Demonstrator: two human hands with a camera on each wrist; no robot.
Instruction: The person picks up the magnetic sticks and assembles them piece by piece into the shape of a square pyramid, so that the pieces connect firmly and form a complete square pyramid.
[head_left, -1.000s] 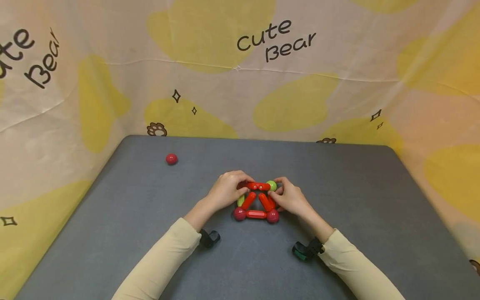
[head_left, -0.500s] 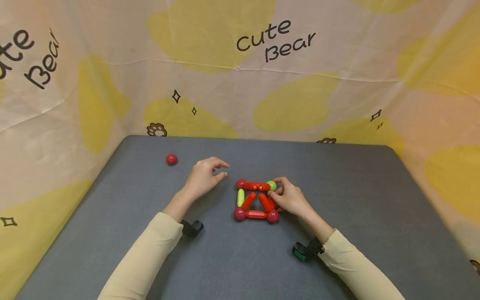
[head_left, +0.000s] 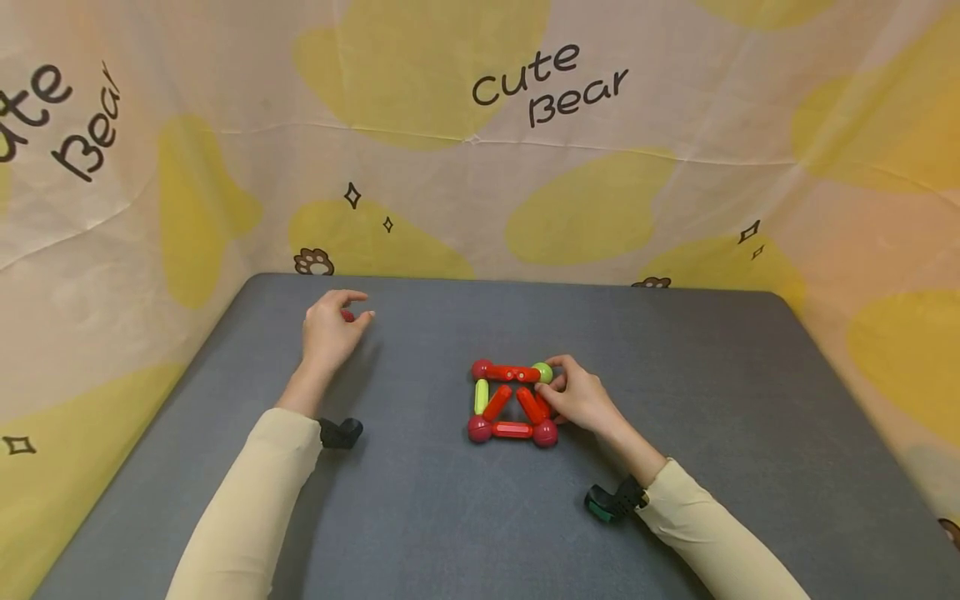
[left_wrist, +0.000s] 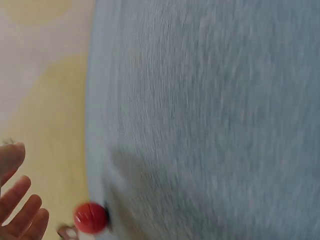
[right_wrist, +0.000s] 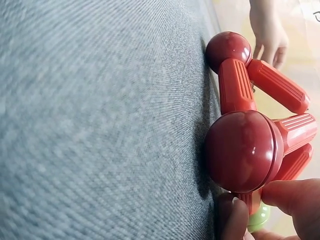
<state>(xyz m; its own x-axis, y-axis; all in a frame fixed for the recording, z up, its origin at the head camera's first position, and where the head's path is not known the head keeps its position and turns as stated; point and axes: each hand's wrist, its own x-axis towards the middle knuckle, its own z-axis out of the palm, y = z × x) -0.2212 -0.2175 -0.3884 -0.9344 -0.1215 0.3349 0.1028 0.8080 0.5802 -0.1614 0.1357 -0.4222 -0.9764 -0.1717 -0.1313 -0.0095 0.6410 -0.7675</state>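
My left hand (head_left: 330, 327) hovers at the far left above a loose red ball (head_left: 347, 316), fingers and thumb parted. In the left wrist view a gap separates the fingertips (left_wrist: 18, 192) from that ball (left_wrist: 91, 218). Over at the centre lies a frame of magnetic rods and balls: red balls at three corners, a green ball (head_left: 542, 372) at the far right one. Its near side is a red rod (head_left: 513, 429), its left side a yellow-green rod (head_left: 482, 397); two more red rods slant up inside. My right hand (head_left: 581, 398) pinches the right-side red rod (right_wrist: 250, 200), mostly hidden by fingers.
The grey table (head_left: 450, 517) reaches back to a patterned cloth backdrop (head_left: 480, 192), which also rises along its left and right sides. A black wrist strap mount (head_left: 341, 433) juts from the left wrist, another (head_left: 615, 500) from the right.
My left hand has let go of the frame's far left corner and moved left and away to the loose red ball. My right hand and the frame have stayed put.
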